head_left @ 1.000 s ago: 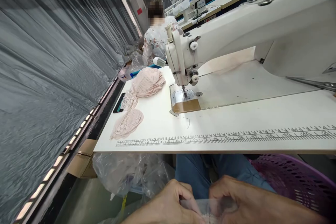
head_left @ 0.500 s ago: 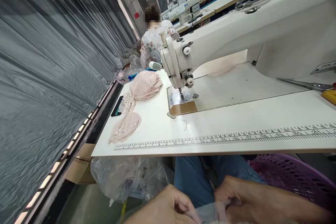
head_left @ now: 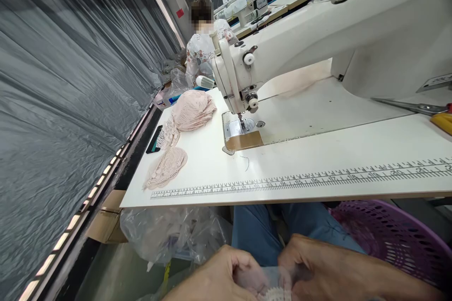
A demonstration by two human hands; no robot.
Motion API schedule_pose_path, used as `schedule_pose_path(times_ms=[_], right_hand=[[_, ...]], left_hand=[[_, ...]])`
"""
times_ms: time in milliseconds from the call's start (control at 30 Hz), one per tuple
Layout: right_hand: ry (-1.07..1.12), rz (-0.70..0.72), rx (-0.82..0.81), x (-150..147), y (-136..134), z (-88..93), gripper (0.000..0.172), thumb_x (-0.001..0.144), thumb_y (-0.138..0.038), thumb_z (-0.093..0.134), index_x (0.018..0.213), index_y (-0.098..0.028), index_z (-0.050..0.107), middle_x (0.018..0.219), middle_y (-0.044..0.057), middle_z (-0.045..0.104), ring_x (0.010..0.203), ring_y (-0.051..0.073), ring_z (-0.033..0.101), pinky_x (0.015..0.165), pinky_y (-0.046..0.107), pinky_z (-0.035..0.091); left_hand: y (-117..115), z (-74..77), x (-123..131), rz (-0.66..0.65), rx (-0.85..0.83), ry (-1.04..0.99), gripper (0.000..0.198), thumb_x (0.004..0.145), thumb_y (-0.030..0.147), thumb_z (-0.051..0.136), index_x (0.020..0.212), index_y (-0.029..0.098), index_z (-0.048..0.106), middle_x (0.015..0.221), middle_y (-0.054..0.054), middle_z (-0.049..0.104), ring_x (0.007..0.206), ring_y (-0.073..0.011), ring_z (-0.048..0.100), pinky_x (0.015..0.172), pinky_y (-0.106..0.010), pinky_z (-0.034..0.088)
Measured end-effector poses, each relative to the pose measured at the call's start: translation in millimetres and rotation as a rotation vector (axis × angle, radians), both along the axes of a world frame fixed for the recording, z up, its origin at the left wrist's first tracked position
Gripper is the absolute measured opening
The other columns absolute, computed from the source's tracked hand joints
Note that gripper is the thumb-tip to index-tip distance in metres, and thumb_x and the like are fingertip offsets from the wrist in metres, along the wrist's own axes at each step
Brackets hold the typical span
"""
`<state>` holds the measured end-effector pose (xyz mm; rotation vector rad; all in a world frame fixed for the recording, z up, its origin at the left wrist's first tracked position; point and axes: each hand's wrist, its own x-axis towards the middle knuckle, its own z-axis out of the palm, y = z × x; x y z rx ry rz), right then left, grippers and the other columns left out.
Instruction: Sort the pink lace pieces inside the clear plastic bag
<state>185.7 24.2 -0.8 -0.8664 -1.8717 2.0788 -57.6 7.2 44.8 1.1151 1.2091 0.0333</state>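
My left hand (head_left: 221,275) and my right hand (head_left: 318,268) are at the bottom edge, over my lap in blue trousers (head_left: 261,228), below the table's front. Both pinch a small sheer piece with a pale lace edge (head_left: 273,289) between their fingertips. The piece runs off the bottom of the view. A white sewing machine (head_left: 318,42) stands on the white table (head_left: 318,150), its needle (head_left: 240,120) over a metal plate and a strip of brown tape (head_left: 244,141). A pile of pink lace pieces (head_left: 183,122) lies at the table's left.
A printed ruler (head_left: 300,179) runs along the table's front edge. A purple perforated basket (head_left: 388,235) is at my right knee, and clear plastic bags (head_left: 173,235) lie under the table on the left. Grey plastic sheeting (head_left: 70,80) covers the left. Another person (head_left: 201,42) sits further back.
The view has tipped slightly, so the table sits a little higher. My hands have drawn closer together on the sheer piece, and its lace edge now shows between them.
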Motion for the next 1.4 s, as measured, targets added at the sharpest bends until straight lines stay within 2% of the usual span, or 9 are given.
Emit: schedule_pose_path(times_ms=[133, 333, 467, 567, 667, 767, 1033, 1167, 1400], right_hand=[[0.017, 0.025, -0.014, 3, 3, -3.8, 0.024, 0.059, -0.018, 0.064, 0.075, -0.015, 0.082, 0.055, -0.003, 0.056, 0.05, 0.009, 0.046, 0.045, 0.017, 0.028], [0.025, 0.1, -0.072, 23, 8, -10.1, 0.027, 0.069, -0.032, 0.069, 0.082, -0.013, 0.084, 0.058, 0.001, 0.06, 0.058, 0.015, 0.056, 0.054, 0.023, 0.041], [0.059, 0.095, -0.025, 14, 6, -4.9, 0.041, 0.071, -0.054, 0.075, 0.076, -0.014, 0.081, 0.055, -0.003, 0.053, 0.053, 0.011, 0.046, 0.047, 0.02, 0.032], [0.065, 0.051, 0.023, 5, 5, -0.8, 0.038, 0.075, -0.051, 0.072, 0.064, -0.015, 0.076, 0.05, -0.006, 0.041, 0.049, 0.008, 0.035, 0.044, 0.019, 0.023], [0.048, -0.001, 0.018, 4, 7, 0.8, 0.024, 0.074, -0.036, 0.069, 0.074, -0.016, 0.082, 0.059, -0.001, 0.058, 0.059, 0.013, 0.053, 0.052, 0.021, 0.036], [0.039, 0.006, -0.018, 8, 9, -0.4, 0.023, 0.072, -0.034, 0.071, 0.079, -0.017, 0.084, 0.064, 0.002, 0.067, 0.066, 0.018, 0.063, 0.062, 0.025, 0.045], [0.067, 0.03, -0.07, 9, 6, -6.3, 0.041, 0.069, -0.054, 0.079, 0.077, -0.014, 0.084, 0.062, 0.002, 0.066, 0.059, 0.014, 0.057, 0.057, 0.023, 0.043], [0.059, -0.015, -0.046, 1, 1, -11.2, 0.054, 0.056, -0.065, 0.084, 0.072, -0.014, 0.082, 0.053, -0.001, 0.058, 0.053, 0.013, 0.051, 0.047, 0.021, 0.035], [0.018, -0.033, 0.003, 11, 4, -4.2, 0.025, 0.07, -0.041, 0.074, 0.069, -0.016, 0.078, 0.06, -0.002, 0.055, 0.063, 0.015, 0.053, 0.055, 0.023, 0.036]], left_hand=[[0, -0.2, 7, -0.043, -0.028, 0.068, 0.055, 0.042, 0.052, 0.097, 0.077, 0.013, 0.081, 0.057, 0.006, 0.056, 0.058, -0.0067, 0.045, 0.052, -0.018, 0.031], [-2, -1.4, 6, -0.052, -0.096, 0.036, 0.055, 0.049, 0.056, 0.093, 0.084, 0.015, 0.083, 0.071, -0.002, 0.072, 0.071, -0.0153, 0.064, 0.065, -0.021, 0.047], [2, 11.7, 18, -0.025, -0.076, 0.047, 0.059, 0.04, 0.058, 0.095, 0.077, 0.015, 0.083, 0.059, 0.003, 0.063, 0.061, -0.0096, 0.052, 0.061, -0.019, 0.042], [6, 22.0, 27, -0.001, -0.058, 0.106, 0.062, 0.035, 0.064, 0.093, 0.07, 0.014, 0.081, 0.052, 0.006, 0.053, 0.057, -0.0071, 0.042, 0.056, -0.019, 0.034], [8, 25.8, 29, 0.021, -0.05, 0.16, 0.067, 0.027, 0.065, 0.092, 0.067, 0.013, 0.079, 0.05, 0.007, 0.049, 0.056, -0.0066, 0.039, 0.052, -0.021, 0.027], [10, 25.2, 28, 0.029, -0.054, 0.159, 0.066, 0.026, 0.064, 0.093, 0.065, 0.013, 0.078, 0.049, 0.008, 0.046, 0.055, -0.0066, 0.037, 0.053, -0.022, 0.028], [9, 20.5, 27, 0.022, -0.048, 0.169, 0.07, 0.026, 0.063, 0.093, 0.07, 0.011, 0.08, 0.048, 0.008, 0.047, 0.055, -0.0074, 0.038, 0.052, -0.023, 0.027], [8, 22.5, 31, 0.04, -0.041, 0.154, 0.065, 0.025, 0.062, 0.093, 0.064, 0.012, 0.077, 0.047, 0.008, 0.044, 0.056, -0.0077, 0.038, 0.053, -0.023, 0.028], [6, 16.1, 17, 0.03, -0.07, 0.133, 0.059, 0.03, 0.054, 0.097, 0.07, 0.014, 0.079, 0.054, 0.008, 0.051, 0.058, -0.0078, 0.041, 0.056, -0.021, 0.031]])
